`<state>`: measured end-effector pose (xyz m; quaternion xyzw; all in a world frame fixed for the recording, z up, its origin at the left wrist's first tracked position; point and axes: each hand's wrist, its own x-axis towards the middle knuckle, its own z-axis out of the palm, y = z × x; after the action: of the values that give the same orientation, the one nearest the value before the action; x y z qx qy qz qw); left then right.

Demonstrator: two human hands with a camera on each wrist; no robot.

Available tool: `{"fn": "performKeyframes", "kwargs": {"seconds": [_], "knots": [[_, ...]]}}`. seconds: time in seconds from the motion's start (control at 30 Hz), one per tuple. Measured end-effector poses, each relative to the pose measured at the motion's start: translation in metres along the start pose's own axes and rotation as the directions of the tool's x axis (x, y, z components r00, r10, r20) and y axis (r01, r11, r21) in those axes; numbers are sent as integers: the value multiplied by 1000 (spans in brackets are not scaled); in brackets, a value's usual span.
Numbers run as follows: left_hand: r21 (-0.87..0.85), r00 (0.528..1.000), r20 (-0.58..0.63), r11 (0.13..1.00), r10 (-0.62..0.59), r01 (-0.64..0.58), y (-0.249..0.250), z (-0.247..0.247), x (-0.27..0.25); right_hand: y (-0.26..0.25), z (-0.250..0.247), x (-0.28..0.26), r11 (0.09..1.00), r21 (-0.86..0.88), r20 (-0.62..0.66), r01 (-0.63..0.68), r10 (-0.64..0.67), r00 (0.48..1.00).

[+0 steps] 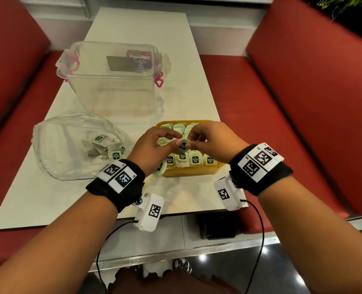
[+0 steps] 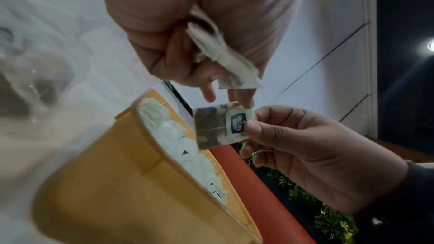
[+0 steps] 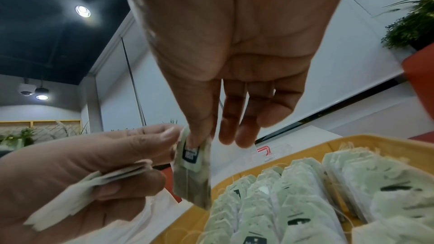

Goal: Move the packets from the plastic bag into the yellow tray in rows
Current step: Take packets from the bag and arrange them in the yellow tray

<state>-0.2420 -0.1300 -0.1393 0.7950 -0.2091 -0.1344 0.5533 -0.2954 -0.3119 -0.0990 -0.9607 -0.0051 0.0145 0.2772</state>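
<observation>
At the left, the clear plastic bag (image 1: 69, 145) lies on the table (image 1: 186, 98), a few tea bags (image 1: 103, 147) inside. The left hand (image 1: 154, 147) clasps several tea bags, perhaps three. The right hand (image 1: 214, 141) pinches a single tea bag (image 1: 183, 144) above the yellow tray (image 1: 192, 171), which holds packed rows

A clear lidless tub (image 1: 114, 81) stands on the white table (image 1: 188, 81) between 2 red benches (image 1: 303, 98).
</observation>
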Motion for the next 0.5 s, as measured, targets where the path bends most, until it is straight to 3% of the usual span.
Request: {"fn": "performKeyframes", "kwargs": {"seconds": [0.1,0.23,0.5], "knots": [[46,1000,-19,999,18,-17,1,2,3,0,1,1,1000,29,-40,-2,4,999],[-26,1000,-22,1000,0,0,4,3,2,0,2,0,999,53,-59,8,-5,998],[76,994,88,996,-59,52,-1,3,-4,-3,-1,-3,993,117,-61,5,2,998]]}}
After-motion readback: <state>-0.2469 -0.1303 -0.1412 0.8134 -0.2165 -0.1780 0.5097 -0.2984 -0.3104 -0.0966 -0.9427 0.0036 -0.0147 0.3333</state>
